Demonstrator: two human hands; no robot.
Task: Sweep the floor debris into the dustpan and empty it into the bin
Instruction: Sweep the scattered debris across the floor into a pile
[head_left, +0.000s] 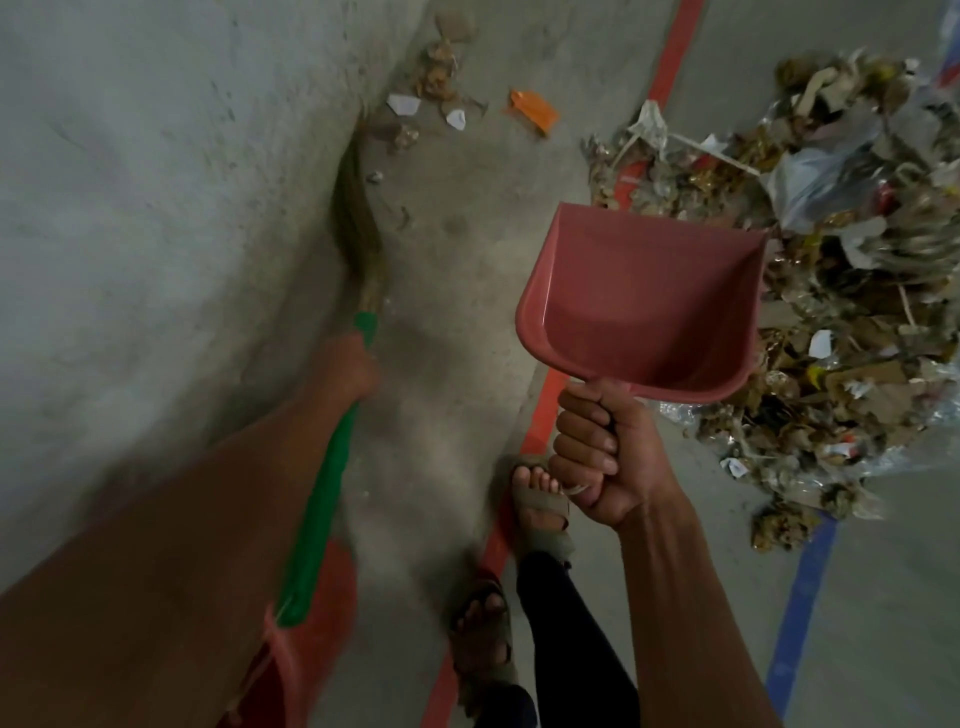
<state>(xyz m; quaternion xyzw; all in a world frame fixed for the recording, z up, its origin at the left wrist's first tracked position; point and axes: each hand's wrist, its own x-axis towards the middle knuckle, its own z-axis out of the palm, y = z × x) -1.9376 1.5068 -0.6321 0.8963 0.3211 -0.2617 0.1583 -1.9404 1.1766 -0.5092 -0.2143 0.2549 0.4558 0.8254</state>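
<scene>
My right hand (597, 452) grips the handle of a red dustpan (639, 301), held up off the floor with its empty scoop facing me. My left hand (348, 366) is closed around the green handle of a grass broom (358, 218), whose bristles rest on the floor along the foot of the wall. Loose debris lies ahead of the bristles: brown dry scraps (439, 70), white paper bits (402, 104) and an orange wrapper (535, 111). No bin is in view.
A grey wall (145, 182) runs along the left. A big heap of rubbish (841, 270) with plastic and cardboard fills the right. A red floor line (672, 57) and a blue floor line (802, 587) cross the concrete. My sandalled feet (537, 499) stand on the red line.
</scene>
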